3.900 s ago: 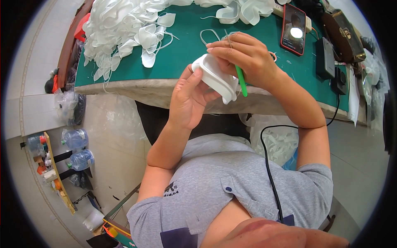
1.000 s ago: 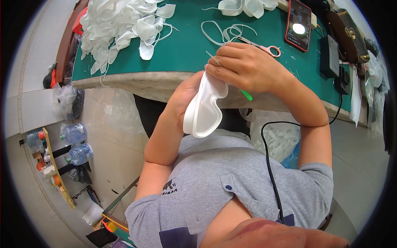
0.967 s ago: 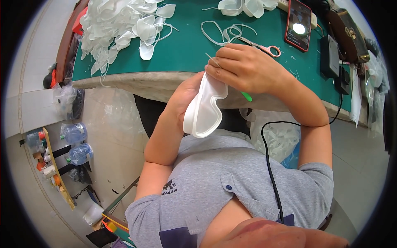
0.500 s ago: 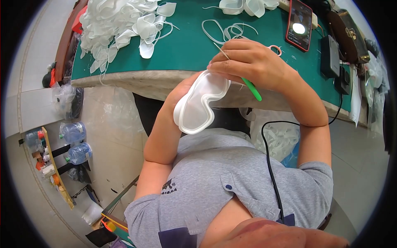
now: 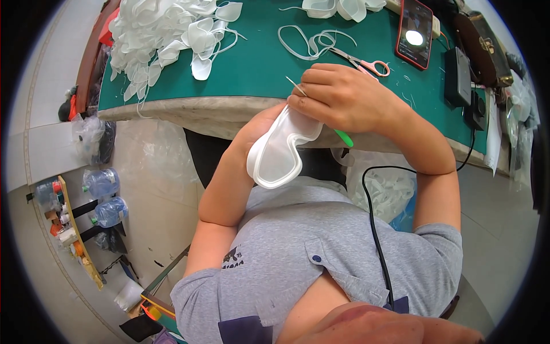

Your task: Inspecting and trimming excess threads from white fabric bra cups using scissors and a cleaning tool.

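Observation:
My left hand (image 5: 259, 129) holds a white translucent goggle frame (image 5: 278, 152) from behind, just below the edge of the green table (image 5: 258, 63). The hand is mostly hidden by the frame. My right hand (image 5: 344, 97) presses on the frame's upper end and grips a thin tool with a green handle (image 5: 344, 137), whose metal tip (image 5: 295, 86) sticks up to the left.
A heap of white goggle parts (image 5: 166, 40) lies at the table's left. White straps (image 5: 309, 43), pink-handled scissors (image 5: 366, 64), a lit phone (image 5: 413, 31) and a black box (image 5: 458, 69) sit further back. A black cable (image 5: 375, 229) runs down my shirt. Water bottles (image 5: 103, 195) stand on the floor.
The goggle frame has swung from a folded, edge-on pose to show its open inside. My right hand has shifted slightly on the frame's top end, the tool's tip now pointing up left.

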The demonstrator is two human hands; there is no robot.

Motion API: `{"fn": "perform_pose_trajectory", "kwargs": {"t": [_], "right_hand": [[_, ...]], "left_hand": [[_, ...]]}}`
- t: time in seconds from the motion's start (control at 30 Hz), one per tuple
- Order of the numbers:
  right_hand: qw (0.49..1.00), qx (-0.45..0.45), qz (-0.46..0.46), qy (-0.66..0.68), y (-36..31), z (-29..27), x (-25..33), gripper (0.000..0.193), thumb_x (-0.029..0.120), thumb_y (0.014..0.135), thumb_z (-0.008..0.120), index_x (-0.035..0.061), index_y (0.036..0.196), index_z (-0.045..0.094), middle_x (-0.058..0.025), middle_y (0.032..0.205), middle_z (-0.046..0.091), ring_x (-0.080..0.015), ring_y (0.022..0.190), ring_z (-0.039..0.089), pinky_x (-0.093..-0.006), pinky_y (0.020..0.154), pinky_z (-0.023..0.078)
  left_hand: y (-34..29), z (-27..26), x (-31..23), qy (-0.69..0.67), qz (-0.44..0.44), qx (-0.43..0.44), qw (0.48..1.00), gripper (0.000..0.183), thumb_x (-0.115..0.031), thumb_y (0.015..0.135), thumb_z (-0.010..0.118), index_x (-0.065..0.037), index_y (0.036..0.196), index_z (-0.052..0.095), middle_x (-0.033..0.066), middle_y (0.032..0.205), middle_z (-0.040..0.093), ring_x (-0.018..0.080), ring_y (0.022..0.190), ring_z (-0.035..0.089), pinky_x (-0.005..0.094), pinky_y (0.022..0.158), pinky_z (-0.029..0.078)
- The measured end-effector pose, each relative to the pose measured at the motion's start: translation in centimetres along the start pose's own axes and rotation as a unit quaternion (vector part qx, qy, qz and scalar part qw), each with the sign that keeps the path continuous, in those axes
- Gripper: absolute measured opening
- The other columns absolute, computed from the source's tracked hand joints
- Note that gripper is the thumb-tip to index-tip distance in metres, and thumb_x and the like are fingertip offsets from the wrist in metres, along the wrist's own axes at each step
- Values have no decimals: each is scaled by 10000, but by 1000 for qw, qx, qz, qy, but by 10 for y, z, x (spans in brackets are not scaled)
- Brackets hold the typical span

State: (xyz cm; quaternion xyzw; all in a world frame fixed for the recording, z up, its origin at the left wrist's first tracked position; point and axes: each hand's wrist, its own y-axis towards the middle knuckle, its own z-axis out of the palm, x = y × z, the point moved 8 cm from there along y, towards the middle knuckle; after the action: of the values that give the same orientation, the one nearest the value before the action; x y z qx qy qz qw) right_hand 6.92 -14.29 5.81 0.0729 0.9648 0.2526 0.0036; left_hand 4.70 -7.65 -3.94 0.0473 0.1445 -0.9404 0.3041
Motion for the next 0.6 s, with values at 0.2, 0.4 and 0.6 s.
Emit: {"fn": "perform_pose_trajectory", "kwargs": {"t": [0.2,0.4,0.6], "right_hand": [[997,-51,14,49,-1,-15,-11,317,125,672,680,6,958,612,-81,849,622,-228,788,592,-338,680,501],[975,-206,-13,83,-3,-44,-14,308,31,651,749,9,940,644,-95,835,660,-226,698,607,-299,594,499],[977,-183,85,72,-1,-38,-32,260,-1,677,761,13,911,648,-100,811,647,-231,684,614,-300,590,498]], "left_hand": [[-3,-4,-3,-9,4,-83,997,233,-195,978,461,-30,1080,589,56,932,666,129,777,662,266,670,563],[-6,-12,-6,-11,7,-121,993,208,-190,954,514,-29,1028,623,50,893,680,125,725,666,265,609,566],[-29,4,-14,279,152,-194,928,247,-96,865,604,-1,1093,605,60,937,659,116,798,629,246,689,521]]}}
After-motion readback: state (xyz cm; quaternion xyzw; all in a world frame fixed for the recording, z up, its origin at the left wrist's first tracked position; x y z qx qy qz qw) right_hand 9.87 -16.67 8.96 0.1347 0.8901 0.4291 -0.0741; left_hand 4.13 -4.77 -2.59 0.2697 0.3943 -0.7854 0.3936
